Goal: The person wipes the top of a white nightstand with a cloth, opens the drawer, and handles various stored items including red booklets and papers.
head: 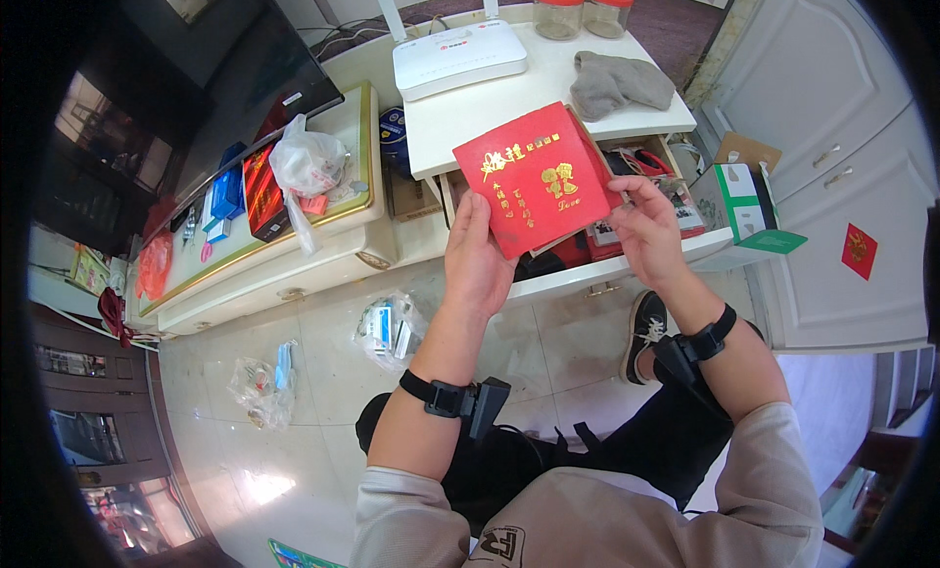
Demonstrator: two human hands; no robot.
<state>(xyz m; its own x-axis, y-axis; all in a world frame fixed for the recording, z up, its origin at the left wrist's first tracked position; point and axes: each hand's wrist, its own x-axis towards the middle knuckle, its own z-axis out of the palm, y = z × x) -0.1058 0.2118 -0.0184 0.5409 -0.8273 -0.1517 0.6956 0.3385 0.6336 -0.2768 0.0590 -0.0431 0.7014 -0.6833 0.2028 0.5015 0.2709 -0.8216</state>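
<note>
A red booklet [530, 182] with gold writing and a gold cartoon couple on its cover is held above a pulled-out drawer. My left hand [477, 252] supports its lower left side, thumb on the cover. At its right edge, the fingers of my right hand [646, 226] pinch the cover's border, and inner pages show there. Below the booklet, the open white drawer [565, 274] holds red and black items and a pair of red-handled scissors [649, 162]. The booklet hides part of the drawer's contents.
On the white cabinet top [507, 90] stand a router [460, 57], two red-lidded jars [559, 11] and a grey cloth [620, 83]. A green-and-white box [743, 193] stands right of the drawer. Plastic bags [389, 329] lie on the floor; a television [220, 61] rises at left.
</note>
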